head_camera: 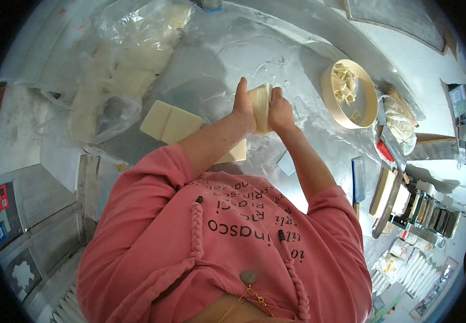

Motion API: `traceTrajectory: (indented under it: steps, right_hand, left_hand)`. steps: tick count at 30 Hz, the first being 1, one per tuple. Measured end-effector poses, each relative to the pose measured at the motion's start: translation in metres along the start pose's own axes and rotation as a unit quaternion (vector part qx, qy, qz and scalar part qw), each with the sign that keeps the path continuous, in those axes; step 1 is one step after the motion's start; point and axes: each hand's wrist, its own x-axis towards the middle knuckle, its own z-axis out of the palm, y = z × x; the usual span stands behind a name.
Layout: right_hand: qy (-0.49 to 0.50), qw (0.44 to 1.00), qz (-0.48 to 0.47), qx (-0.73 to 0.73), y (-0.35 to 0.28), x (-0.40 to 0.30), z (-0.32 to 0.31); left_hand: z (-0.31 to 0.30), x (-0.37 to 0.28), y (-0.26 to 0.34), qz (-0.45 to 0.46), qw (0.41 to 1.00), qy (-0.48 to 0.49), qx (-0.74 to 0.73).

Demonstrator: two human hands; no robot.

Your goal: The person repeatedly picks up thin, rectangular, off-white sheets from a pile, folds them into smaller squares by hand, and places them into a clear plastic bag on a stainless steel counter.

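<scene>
A thick stack of pale dough sheets [260,107] stands on edge between my two hands on the grey metal worktop [200,76]. My left hand [243,105] presses its left side, thumb or fingers pointing up. On the right side, my right hand [281,109] grips the stack with bent fingers. Pale rectangular dough blocks [172,121] lie to the left, partly under my left forearm; another pale piece [235,153] shows below that forearm. Near my right forearm rests a flat metal scraper or blade [287,163], partly hidden.
Clear plastic bags [136,36] cover more pale blocks at the left. A round wooden-rimmed container [372,97] holds dough scraps at the right. Nearby lie a cleaver [359,179], a wooden board or block [382,193] and a cloth-like bundle [398,117]. Flour dusts the worktop.
</scene>
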Motion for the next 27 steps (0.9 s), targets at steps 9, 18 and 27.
traceTrajectory:
  steps: [9,18,27]
  right_hand:
    - [0.077,0.970,-0.052,0.223,0.006,0.005,0.004]
    - [-0.079,0.696,-0.016,0.714,0.022,0.002,-0.003]
    - [-0.131,0.526,-0.237,0.806,0.033,-0.044,0.001]
  left_hand:
    - [-0.011,0.033,-0.010,-0.002,0.995,-0.074,-0.061]
    - [-0.034,0.064,0.006,0.025,0.984,0.125,0.126]
    - [-0.011,-0.080,0.001,0.330,0.781,-0.155,0.506]
